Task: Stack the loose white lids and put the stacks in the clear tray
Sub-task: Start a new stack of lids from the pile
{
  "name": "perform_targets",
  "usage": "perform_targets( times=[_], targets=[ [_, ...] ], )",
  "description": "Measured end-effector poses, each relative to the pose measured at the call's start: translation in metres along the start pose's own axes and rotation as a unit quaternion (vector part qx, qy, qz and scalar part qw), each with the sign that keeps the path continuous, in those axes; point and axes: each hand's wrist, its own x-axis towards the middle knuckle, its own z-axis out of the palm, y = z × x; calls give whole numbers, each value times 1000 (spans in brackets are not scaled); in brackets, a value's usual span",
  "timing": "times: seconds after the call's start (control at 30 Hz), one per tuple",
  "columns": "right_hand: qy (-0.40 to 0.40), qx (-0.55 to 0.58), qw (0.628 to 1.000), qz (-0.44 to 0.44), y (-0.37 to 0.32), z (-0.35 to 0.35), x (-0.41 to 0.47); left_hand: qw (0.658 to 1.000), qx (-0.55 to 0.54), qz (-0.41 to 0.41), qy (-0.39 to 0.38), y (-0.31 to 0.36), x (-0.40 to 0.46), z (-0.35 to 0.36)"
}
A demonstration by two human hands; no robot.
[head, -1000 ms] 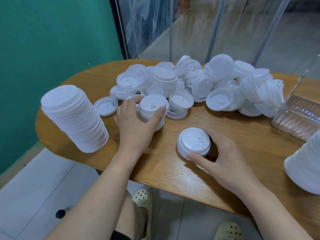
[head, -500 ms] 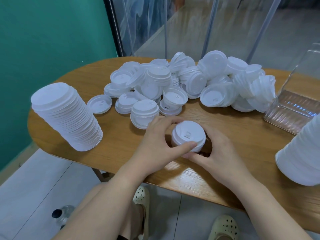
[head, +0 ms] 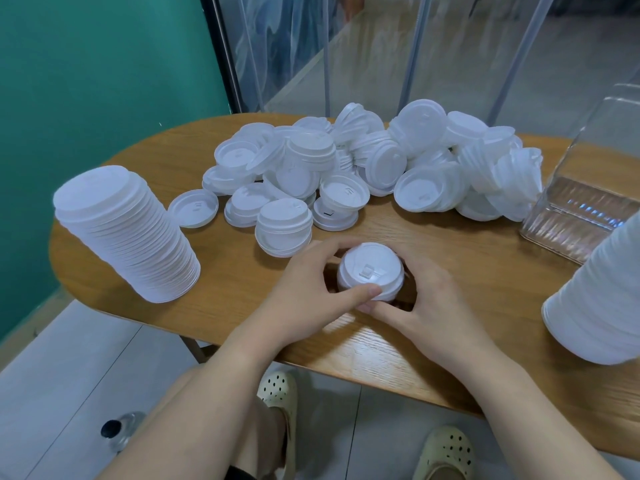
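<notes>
At the left end of the wooden table [head: 485, 271] stands a tall stack of lids [head: 126, 233], leaning slightly. Farther back, a loose pile of white lids [head: 363, 168] spreads across the table's far side. Near the front edge, the left hand [head: 304, 299] and right hand [head: 429, 303] curl round a short stack of lids [head: 370, 271] from either side, thumbs meeting at its near rim. The clear tray [head: 581, 216] sits at the far right, with another lid stack [head: 602, 296] nearer.
</notes>
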Motion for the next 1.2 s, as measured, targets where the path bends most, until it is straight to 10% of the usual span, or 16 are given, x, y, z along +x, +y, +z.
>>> perform_targets(
  times=[0.27, 0.5, 0.77, 1.2],
  targets=[
    [0, 4, 1000, 0, -1, 0, 0, 1000, -8, 20, 12, 1, -2, -2],
    [-9, 2, 1000, 11, -3, -2, 1, 940, 118, 39, 317, -21, 11, -24],
    [-23, -12, 999, 25, -4, -3, 0, 940, 125, -137, 286, -45, 33, -41],
    [-10, -17, 1000, 17, -2, 0, 1, 953, 73, -64, 287, -33, 22, -39]
  ],
)
